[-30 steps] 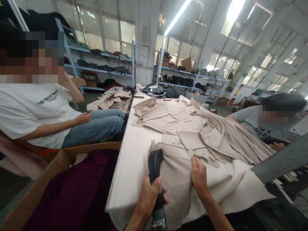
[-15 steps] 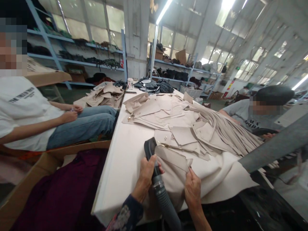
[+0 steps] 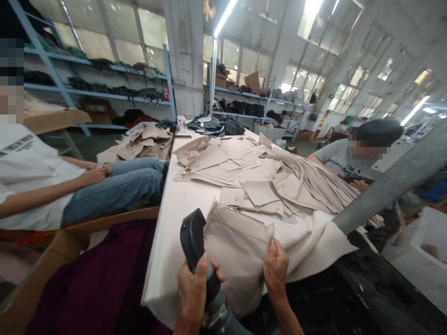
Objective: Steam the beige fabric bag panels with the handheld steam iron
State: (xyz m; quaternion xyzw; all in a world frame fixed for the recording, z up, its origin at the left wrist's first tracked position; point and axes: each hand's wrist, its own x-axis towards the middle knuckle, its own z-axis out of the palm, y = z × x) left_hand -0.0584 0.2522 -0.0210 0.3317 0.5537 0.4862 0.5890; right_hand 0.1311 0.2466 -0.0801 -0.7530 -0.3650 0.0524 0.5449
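My left hand (image 3: 193, 289) is wrapped round a black hose nozzle (image 3: 192, 232), whose ribbed grey hose (image 3: 223, 314) runs down toward me. The nozzle's head stands just left of a beige bag piece (image 3: 235, 253) with a gold-coloured zip along its upper edge. Between thumb and fingers, my right hand (image 3: 276, 267) pinches the right edge of that piece. The piece lies at the near end of the white table (image 3: 164, 251), partly over a larger beige sheet (image 3: 321, 232).
Beige cut pieces (image 3: 226, 160) and long strips (image 3: 310, 177) cover the table beyond. A slanted metal post (image 3: 377, 190) rises at right. One person (image 3: 31, 177) sits at left, another (image 3: 331, 156) across at right. A carton with dark purple cloth (image 3: 94, 274) stands lower left.
My left hand has drawn the nozzle left and toward me, off the bag piece's corner, baring more of the piece. My right hand keeps its pinch. The view has shifted slightly.
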